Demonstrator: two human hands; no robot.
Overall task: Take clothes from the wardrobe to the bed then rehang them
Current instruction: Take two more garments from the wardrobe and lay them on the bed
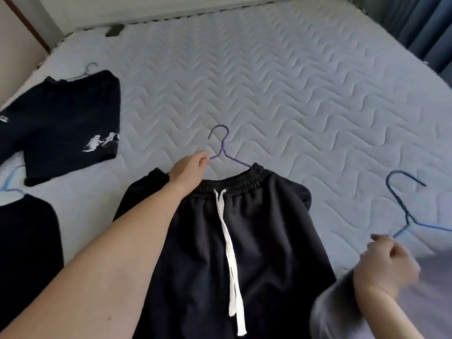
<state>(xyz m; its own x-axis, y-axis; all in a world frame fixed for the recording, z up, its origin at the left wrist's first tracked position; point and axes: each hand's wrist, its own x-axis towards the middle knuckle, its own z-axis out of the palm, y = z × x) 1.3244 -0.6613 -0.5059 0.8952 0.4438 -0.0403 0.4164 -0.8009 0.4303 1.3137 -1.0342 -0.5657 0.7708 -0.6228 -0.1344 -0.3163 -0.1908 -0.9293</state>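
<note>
Quilted white mattress [293, 94] bears dark clothes; left grip [189, 167] pinches purple hanger [223, 152], right grip [386, 263] clasps blue hanger [406, 216].

Shorts [244, 241] on hanger [221, 148] mid bed [293, 81], near edge. Folded garment [73, 123] far left, another [27, 241] below it. Second hanger [403, 211] right, maybe with blurry garment [415, 302].

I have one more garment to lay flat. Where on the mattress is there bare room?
The broad free patch is the far and right mattress, beyond the purple hanger and black drawstring shorts, up toward the blue curtain. The left side is crowded: the printed black garment and another dark garment. The near right holds a grey garment.
</note>
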